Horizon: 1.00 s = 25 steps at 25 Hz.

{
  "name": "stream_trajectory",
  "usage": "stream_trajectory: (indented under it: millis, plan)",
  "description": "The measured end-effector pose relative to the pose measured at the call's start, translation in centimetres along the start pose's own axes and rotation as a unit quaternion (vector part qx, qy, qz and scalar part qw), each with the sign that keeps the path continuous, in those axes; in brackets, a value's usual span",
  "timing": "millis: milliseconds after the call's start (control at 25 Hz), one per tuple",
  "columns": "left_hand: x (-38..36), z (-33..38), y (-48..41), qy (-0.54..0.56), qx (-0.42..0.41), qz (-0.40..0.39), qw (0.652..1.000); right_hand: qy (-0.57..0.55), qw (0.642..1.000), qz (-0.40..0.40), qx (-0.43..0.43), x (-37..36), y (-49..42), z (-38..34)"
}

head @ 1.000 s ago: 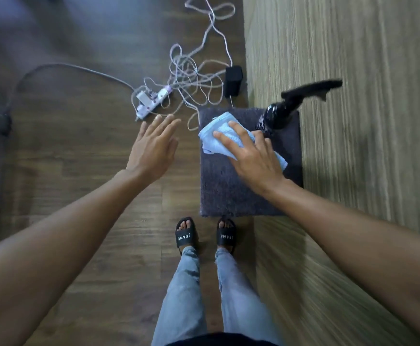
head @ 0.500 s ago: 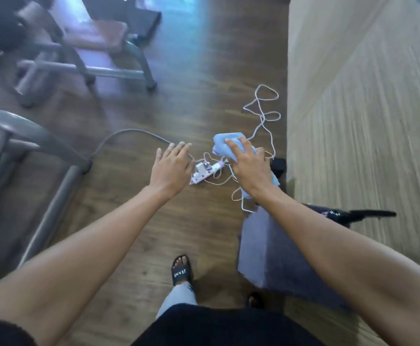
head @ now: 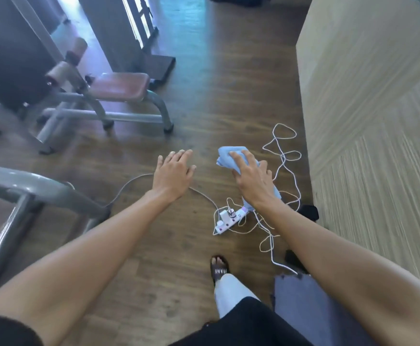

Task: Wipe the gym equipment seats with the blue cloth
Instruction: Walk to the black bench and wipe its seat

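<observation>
Right hand: your right hand (head: 252, 179) is stretched out in front of you, palm down, gripping the blue cloth (head: 229, 157); your fingers lie over the top of it.
Blue cloth: bunched under that hand, in the air above the floor (head: 216, 96). One end sticks out past your fingertips and the other hangs below your wrist.
Left hand: your left hand (head: 172, 172) is spread flat, palm down, with straight fingers, and holds nothing. It hovers just beside the cloth hand, apart from it.
Seat: a reddish-brown padded seat (head: 119, 87) on a grey metal frame stands at the upper left, well apart from the cloth.
Floor clutter: a white power strip (head: 230, 219) lies below your right wrist, with looping white cables (head: 282, 156) around it and a grey cord (head: 129, 183) running off to the left.
Near you: a grey frame bar (head: 29, 191) at the left, one sandalled foot (head: 219, 269), and a grey-purple pad (head: 303, 308) at the lower right beside the wood-grain wall (head: 366, 121).
</observation>
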<state>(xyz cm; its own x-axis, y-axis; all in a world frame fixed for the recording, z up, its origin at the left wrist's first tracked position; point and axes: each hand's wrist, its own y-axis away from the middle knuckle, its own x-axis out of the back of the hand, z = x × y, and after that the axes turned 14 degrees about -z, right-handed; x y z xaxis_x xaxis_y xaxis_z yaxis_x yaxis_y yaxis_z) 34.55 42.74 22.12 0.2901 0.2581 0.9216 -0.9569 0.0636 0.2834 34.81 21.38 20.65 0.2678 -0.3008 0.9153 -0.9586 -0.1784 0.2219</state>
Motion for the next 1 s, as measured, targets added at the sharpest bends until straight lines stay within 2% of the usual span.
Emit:
stream_trajectory:
  millis: [400, 760, 1000]
  plan:
    - [10.8, -3.4, -26.0, -0.005, -0.015, -0.004, 1.000, 0.020, 0.999, 0.031, -0.016, 8.1, -27.8, -2.5]
    - [20.9, -9.1, -52.3, -0.017, -0.082, 0.013, 0.996, 0.012, 0.996, 0.067, -0.065, 13.0, -53.3, -6.5]
    - [27.8, -9.9, -66.9, -0.037, -0.139, 0.006, 0.990, 0.006, 0.989, 0.105, -0.103, 17.6, -66.6, -7.1]
